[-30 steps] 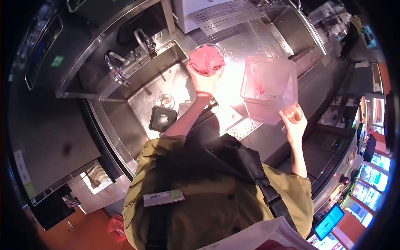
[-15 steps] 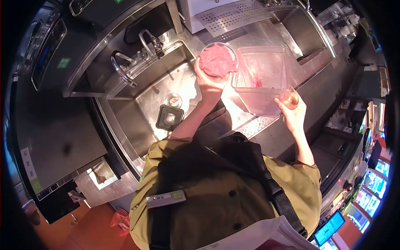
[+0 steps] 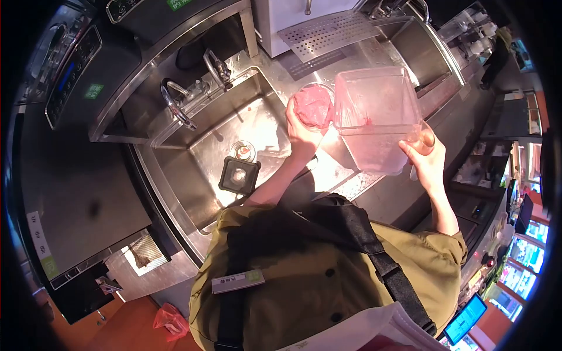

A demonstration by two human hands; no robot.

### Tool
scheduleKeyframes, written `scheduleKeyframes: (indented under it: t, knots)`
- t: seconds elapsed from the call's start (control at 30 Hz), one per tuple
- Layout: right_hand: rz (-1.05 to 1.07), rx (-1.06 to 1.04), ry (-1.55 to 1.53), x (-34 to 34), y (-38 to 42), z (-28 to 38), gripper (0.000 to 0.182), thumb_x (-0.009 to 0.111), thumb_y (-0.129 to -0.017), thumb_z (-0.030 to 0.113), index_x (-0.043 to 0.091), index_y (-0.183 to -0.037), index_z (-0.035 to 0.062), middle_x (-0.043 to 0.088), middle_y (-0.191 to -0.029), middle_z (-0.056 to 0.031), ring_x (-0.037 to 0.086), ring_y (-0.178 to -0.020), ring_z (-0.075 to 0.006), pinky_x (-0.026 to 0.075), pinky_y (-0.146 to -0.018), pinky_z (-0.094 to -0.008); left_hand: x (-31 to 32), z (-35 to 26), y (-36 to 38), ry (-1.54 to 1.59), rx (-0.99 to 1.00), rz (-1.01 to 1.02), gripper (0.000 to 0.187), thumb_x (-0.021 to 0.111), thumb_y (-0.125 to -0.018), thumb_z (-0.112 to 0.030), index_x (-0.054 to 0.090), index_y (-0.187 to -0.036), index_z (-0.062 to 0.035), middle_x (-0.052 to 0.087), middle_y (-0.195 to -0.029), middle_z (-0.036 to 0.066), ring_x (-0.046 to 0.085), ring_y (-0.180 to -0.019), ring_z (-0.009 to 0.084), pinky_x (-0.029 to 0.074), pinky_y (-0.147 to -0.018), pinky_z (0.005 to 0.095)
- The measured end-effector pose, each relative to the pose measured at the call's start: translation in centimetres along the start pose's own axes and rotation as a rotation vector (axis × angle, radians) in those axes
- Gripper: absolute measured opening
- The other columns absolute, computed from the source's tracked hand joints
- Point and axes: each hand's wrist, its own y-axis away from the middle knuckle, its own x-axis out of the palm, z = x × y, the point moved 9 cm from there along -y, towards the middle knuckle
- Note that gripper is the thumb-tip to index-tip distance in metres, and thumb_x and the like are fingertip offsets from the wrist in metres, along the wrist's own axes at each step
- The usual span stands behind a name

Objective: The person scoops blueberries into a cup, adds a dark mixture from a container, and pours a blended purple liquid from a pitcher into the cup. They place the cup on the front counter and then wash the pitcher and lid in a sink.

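My left hand is wrapped round a clear round container full of a pink, lumpy mass, held over the counter beside the sink. Just to its right, a large clear rectangular tub with pink residue inside is tilted, its opening facing up toward me. The fingers and thumb of my right hand grip the tub at its lower right corner. The round container's edge appears close to the tub's left rim; whether they touch is unclear.
A steel sink with two faucets lies at left, holding a black square-framed item and a small round glass item. A perforated metal sheet is at the top; another sink is at upper right.
The round container in my left hand has shifted right and slightly down. The tub, with my right hand on it, has moved right and appears larger. The camera view has shifted slightly.
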Motion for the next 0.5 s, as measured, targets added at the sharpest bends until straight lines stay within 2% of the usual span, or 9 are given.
scheduleKeyframes:
  t: [0.13,0.17,0.27,0.3,0.4,0.5]
  knots:
    - [-0.143,-0.044,-0.050,-2.3,0.9,0.7,0.023,0.070,-0.069,0.008,0.052,-0.080,-0.0007,0.054,-0.064,0.0005,0.044,-0.050,-0.0033,0.035,-0.045,-0.0170,2.6,3.8,-0.6,0.234,-0.286,0.142,0.088,0.078,-0.056,-0.014,0.022,-0.122,0.0019,0.042,-0.114,0.018,0.045,-0.107,0.0264,0.037,-0.092,0.0347]
    - [-0.134,-0.073,-0.062,-3.2,0.9,0.0,0.023,0.071,-0.069,0.010,0.055,-0.081,-0.0014,0.051,-0.059,0.0027,0.043,-0.048,-0.0035,0.034,-0.044,-0.0172,3.4,3.6,-0.4,0.505,-0.425,0.270,0.088,0.078,-0.055,-0.014,0.022,-0.121,0.0011,0.042,-0.115,0.017,0.043,-0.109,0.0243,0.037,-0.092,0.0333]
    - [-0.252,-0.141,-0.112,-5.3,1.8,-0.5,0.027,0.070,-0.070,0.009,0.057,-0.091,-0.0031,0.047,-0.056,0.0040,0.041,-0.046,-0.0037,0.033,-0.044,-0.0179,4.2,5.2,0.3,0.249,-0.346,0.324,0.091,0.079,-0.054,-0.016,0.022,-0.122,0.0006,0.041,-0.117,0.018,0.042,-0.111,0.0245,0.037,-0.093,0.0341]
    - [-0.278,-0.158,-0.123,-5.6,2.0,-0.9,0.028,0.070,-0.070,0.008,0.056,-0.093,-0.0033,0.047,-0.056,0.0040,0.040,-0.046,-0.0037,0.033,-0.044,-0.0177,4.7,5.1,0.8,0.256,-0.286,0.352,0.094,0.081,-0.052,-0.021,0.021,-0.122,-0.0007,0.041,-0.117,0.018,0.042,-0.111,0.0259,0.037,-0.093,0.0361]
    - [-0.352,-0.192,-0.139,-6.7,2.9,-2.3,0.033,0.070,-0.070,0.008,0.055,-0.098,-0.0039,0.046,-0.055,0.0042,0.040,-0.045,-0.0037,0.033,-0.043,-0.0174,4.8,5.2,1.1,0.070,-0.231,0.286,0.096,0.082,-0.052,-0.027,0.022,-0.123,-0.0022,0.040,-0.118,0.019,0.042,-0.111,0.0278,0.037,-0.093,0.0376]
    - [-0.392,-0.192,-0.135,-7.0,3.8,-3.3,0.037,0.070,-0.070,0.007,0.054,-0.102,-0.0047,0.045,-0.054,0.0045,0.040,-0.045,-0.0039,0.033,-0.043,-0.0174,5.1,6.4,1.2,0.046,-0.212,0.284,0.099,0.082,-0.050,-0.032,0.022,-0.123,-0.0024,0.040,-0.118,0.019,0.043,-0.110,0.0294,0.038,-0.092,0.0382]
